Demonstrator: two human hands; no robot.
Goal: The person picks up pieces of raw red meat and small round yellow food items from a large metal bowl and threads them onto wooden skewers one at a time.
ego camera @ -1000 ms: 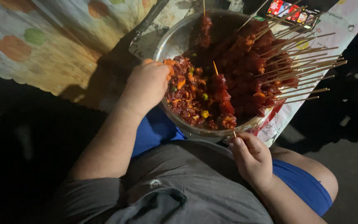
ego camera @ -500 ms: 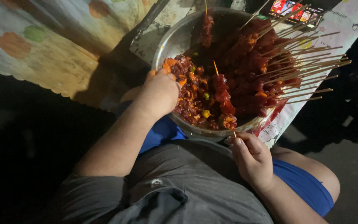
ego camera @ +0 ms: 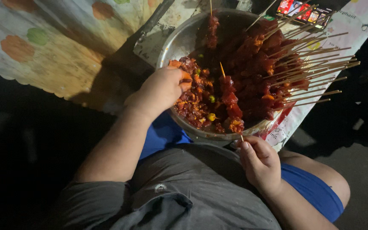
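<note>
— Since half a second ago, what's shifted?

— Hardly anything. Left hand (ego camera: 162,89) has stayed at the near-left rim of the metal bowl (ego camera: 179,40), fingers dipped into the loose marinated meat (ego camera: 196,102); the right hand (ego camera: 258,162) has kept its place below the bowl's front edge.

— Start close in. What's nearest?

— Grey shirt (ego camera: 184,196) and blue shorts (ego camera: 311,187) of the seated person. Just above the lap, that right hand has its fingers pinched together on the blunt end of a thin wooden skewer (ego camera: 235,108), which rises through chunks of red meat, its point showing above them.

— And the left?

— Curled over the meat pieces, fingertips closed on a chunk or two; exactly which piece, I cannot tell. Small green bits sit among the red.

— Farther back?

— Finished skewers (ego camera: 277,64) are piled on the bowl's right side, bare sticks fanning out past the rim. Behind the bowl lies a tablecloth (ego camera: 56,55) with orange and green blots, and at the top right a small colourful packet (ego camera: 305,12).
</note>
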